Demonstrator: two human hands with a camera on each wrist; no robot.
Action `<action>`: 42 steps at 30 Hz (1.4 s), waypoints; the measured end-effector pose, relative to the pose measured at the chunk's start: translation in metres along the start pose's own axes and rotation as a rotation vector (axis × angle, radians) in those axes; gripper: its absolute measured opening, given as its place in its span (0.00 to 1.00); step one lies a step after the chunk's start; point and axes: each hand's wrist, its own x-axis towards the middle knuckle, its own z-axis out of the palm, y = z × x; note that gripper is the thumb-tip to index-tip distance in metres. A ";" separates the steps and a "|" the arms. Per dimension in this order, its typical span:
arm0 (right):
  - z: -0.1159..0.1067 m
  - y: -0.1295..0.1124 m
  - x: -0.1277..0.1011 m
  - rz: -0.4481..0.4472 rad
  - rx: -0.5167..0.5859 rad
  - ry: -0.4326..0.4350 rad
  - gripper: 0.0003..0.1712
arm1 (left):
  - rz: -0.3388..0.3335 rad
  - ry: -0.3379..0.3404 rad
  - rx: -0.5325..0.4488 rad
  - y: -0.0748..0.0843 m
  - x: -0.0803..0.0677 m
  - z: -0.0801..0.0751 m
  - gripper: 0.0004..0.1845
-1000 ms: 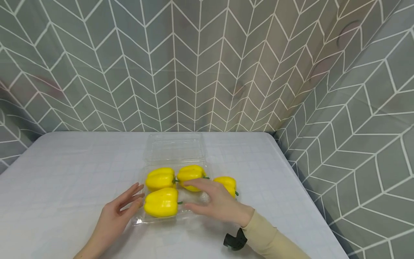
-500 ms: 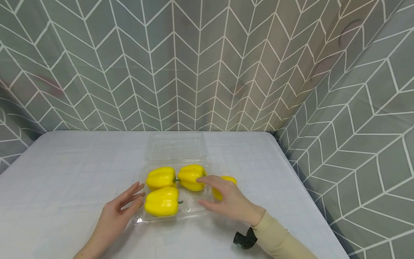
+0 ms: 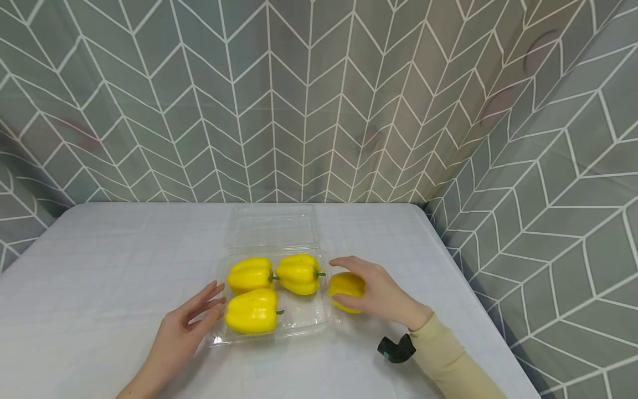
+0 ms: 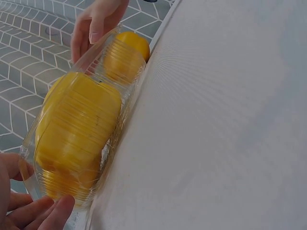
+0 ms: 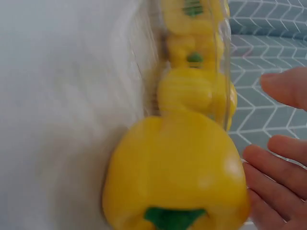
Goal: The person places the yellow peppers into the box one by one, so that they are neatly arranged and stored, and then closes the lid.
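On the table [image 3: 124, 260], the clear box [image 3: 305, 317] lies with its lid [image 3: 273, 228] folded to the far side. Your left hand [image 3: 180, 330], fingers uncurled, is at its left edge; your right hand [image 3: 380, 292], thumb and fingers apart, arches over the lone pepper [image 3: 346, 283] (yellow, like the rest) just right of the box. Three peppers [image 3: 251, 311] sit inside.

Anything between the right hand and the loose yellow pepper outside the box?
Nothing visible. The right hand arches over the loose yellow pepper, thumb on the near side. The clear box lies left of the pepper, not between them.
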 end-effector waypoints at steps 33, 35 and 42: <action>-0.023 0.014 -0.005 0.208 -0.065 -0.194 0.44 | 0.014 0.010 -0.010 0.000 -0.001 0.000 0.30; -0.023 0.014 -0.006 0.220 -0.058 -0.203 0.44 | 0.013 0.006 -0.005 0.000 -0.001 0.000 0.30; -0.023 0.016 -0.007 0.228 -0.056 -0.225 0.44 | 0.010 0.001 -0.007 0.001 -0.001 0.001 0.31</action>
